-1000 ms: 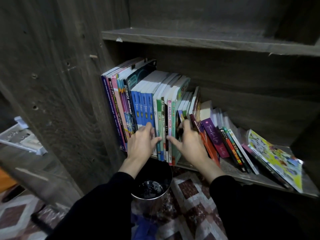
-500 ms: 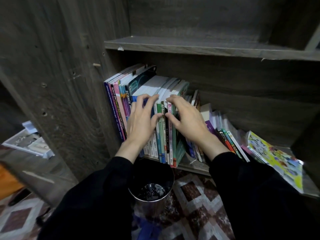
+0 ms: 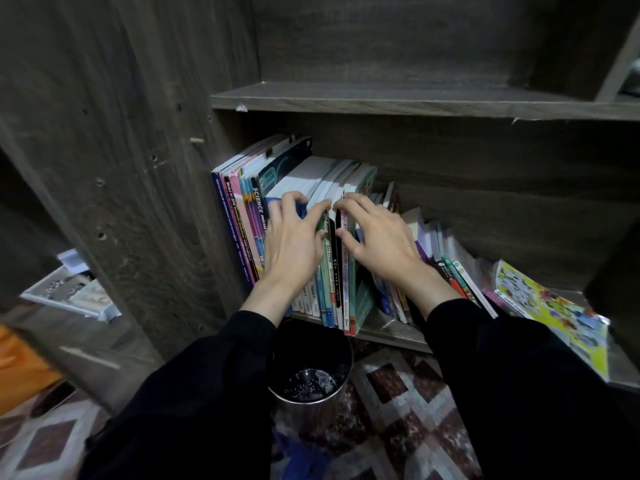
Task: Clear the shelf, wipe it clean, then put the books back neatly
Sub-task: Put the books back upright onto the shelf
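Books [image 3: 332, 271] stand upright at the left end of the shelf [image 3: 388, 331], left hand [image 3: 294, 244] and right hand [image 3: 377, 244] side by side, fingers hooked over their top edges.

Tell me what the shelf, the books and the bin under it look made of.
The shelf looks like matt grey-brown laminated board: even, printed-looking grain; solid wood is possible. The books are paper with glossy soft covers: thin printed spines, white page edges. The bin is probably metal: shiny rim, reflecting bottom.
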`<state>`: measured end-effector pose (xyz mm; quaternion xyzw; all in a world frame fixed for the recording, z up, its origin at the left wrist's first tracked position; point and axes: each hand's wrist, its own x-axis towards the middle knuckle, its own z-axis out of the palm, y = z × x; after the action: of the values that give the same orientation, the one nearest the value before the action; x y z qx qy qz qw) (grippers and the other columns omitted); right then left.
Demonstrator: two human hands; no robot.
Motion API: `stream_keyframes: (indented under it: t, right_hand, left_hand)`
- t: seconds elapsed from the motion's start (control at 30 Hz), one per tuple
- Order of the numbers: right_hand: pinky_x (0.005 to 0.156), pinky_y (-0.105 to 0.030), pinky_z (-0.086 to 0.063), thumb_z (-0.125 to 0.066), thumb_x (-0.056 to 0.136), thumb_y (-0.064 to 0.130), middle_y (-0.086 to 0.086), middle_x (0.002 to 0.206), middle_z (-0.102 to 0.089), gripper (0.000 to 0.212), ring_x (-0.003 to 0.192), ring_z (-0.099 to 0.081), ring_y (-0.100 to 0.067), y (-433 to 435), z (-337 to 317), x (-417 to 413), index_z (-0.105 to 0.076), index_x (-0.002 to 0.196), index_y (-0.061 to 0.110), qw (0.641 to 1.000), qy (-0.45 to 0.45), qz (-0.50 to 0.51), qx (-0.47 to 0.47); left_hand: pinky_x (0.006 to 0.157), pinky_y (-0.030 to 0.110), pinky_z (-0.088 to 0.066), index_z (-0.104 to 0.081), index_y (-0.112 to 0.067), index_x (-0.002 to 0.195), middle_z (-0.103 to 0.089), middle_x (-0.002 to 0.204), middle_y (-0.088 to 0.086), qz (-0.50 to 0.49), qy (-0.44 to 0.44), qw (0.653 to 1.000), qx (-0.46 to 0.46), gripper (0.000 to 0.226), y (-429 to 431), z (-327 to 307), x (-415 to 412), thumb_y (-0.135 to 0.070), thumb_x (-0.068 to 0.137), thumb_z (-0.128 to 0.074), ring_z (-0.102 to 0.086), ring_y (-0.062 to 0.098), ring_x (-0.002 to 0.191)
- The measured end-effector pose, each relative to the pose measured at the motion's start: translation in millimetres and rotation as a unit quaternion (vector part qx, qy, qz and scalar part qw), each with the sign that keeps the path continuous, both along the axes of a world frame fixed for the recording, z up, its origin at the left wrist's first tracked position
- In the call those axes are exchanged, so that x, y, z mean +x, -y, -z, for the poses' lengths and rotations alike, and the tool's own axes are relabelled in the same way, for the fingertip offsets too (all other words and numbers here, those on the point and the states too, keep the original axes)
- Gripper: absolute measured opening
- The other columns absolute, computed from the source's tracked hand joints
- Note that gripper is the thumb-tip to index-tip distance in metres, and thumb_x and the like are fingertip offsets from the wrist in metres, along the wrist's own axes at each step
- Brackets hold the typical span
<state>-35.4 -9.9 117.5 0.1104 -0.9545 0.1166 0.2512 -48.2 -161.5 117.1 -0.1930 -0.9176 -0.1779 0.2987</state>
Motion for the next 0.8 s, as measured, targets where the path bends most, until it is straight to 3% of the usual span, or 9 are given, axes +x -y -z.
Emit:
stream_keyframes:
  t: [0.2, 0.3, 0.37, 0.43, 0.5, 0.57, 0.67, 0.8]
  right_hand:
    - [0.085, -0.037, -0.043, -0.051, 0.094, 0.038, 0.007, 0.137, -0.047, 0.038, 0.107, -0.057, -0.023, -3, -4, 3, -0.043, 0.129, 0.026, 1.0, 0.005, -0.001, 0.005]
    - [0.085, -0.036, -0.041, -0.052, 0.093, 0.037, 0.008, 0.137, -0.047, 0.039, 0.107, -0.057, -0.022, -3, -5, 4, -0.043, 0.13, 0.026, 1.0, 0.014, 0.0, -0.007]
    - [0.086, -0.035, -0.039, -0.056, 0.09, 0.035, 0.009, 0.136, -0.048, 0.044, 0.107, -0.057, -0.021, -4, -6, 5, -0.042, 0.13, 0.027, 0.999, 0.026, -0.006, -0.016]
    - [0.089, -0.035, -0.037, -0.059, 0.085, 0.03, 0.009, 0.134, -0.049, 0.05, 0.11, -0.056, -0.02, -6, -9, 7, -0.042, 0.131, 0.028, 0.999, 0.042, -0.014, -0.026]
    - [0.094, -0.037, -0.036, -0.055, 0.081, 0.026, 0.008, 0.135, -0.05, 0.054, 0.114, -0.054, -0.021, -6, -14, 10, -0.042, 0.133, 0.027, 0.997, 0.058, -0.022, -0.041]
    - [0.096, -0.039, -0.035, -0.045, 0.076, 0.032, 0.008, 0.138, -0.048, 0.059, 0.117, -0.052, -0.023, -6, -19, 13, -0.042, 0.134, 0.028, 0.996, 0.072, -0.029, -0.049]
    - [0.097, -0.04, -0.034, -0.048, 0.078, 0.026, 0.008, 0.142, -0.045, 0.059, 0.119, -0.051, -0.024, -6, -22, 15, -0.04, 0.136, 0.029, 0.995, 0.088, -0.027, -0.04]
    - [0.099, -0.041, -0.036, -0.053, 0.079, 0.013, 0.008, 0.143, -0.042, 0.063, 0.12, -0.051, -0.023, -4, -18, 12, -0.037, 0.137, 0.03, 0.995, 0.09, -0.025, -0.047]
  left_hand:
    - [0.081, 0.03, -0.03, -0.06, -0.017, 0.123, -0.048, 0.113, 0.015, -0.005, -0.053, 0.997, 0.046, 0.045, 1, 12, 18, -0.015, 0.08, -0.07, -0.029, 0.022, 0.104]
    - [0.076, 0.031, -0.037, -0.059, -0.013, 0.121, -0.049, 0.107, 0.014, 0.013, -0.051, 0.995, 0.087, 0.042, 3, 24, 36, -0.015, 0.08, -0.07, -0.036, 0.023, 0.102]
    - [0.077, 0.036, -0.049, -0.053, -0.009, 0.122, -0.049, 0.108, 0.011, 0.063, 0.002, 0.987, 0.15, 0.04, 2, 28, 46, -0.014, 0.085, -0.067, -0.049, 0.023, 0.098]
    - [0.074, 0.034, -0.051, -0.046, -0.011, 0.125, -0.052, 0.105, 0.008, 0.085, 0.069, 0.968, 0.224, 0.036, -3, 20, 45, -0.017, 0.092, -0.061, -0.057, 0.02, 0.084]
    - [0.063, 0.029, -0.044, -0.041, -0.015, 0.13, -0.057, 0.084, 0.004, 0.063, 0.1, 0.968, 0.223, 0.038, -10, 13, 36, -0.021, 0.095, -0.056, -0.054, 0.016, 0.066]
    - [0.056, 0.037, -0.047, -0.038, -0.018, 0.137, -0.057, 0.065, 0.003, 0.067, 0.106, 0.969, 0.214, 0.041, -14, 7, 30, -0.018, 0.098, -0.051, -0.052, 0.016, 0.052]
    - [0.057, 0.045, -0.055, -0.042, -0.018, 0.139, -0.062, 0.061, 0.008, 0.071, 0.109, 0.965, 0.228, 0.043, -7, 4, 37, -0.013, 0.097, -0.05, -0.06, 0.022, 0.051]
    - [0.046, 0.038, -0.052, -0.051, -0.02, 0.133, -0.066, 0.065, 0.01, 0.06, 0.028, 0.971, 0.23, 0.039, 13, 2, 52, -0.015, 0.095, -0.055, -0.059, 0.02, 0.046]
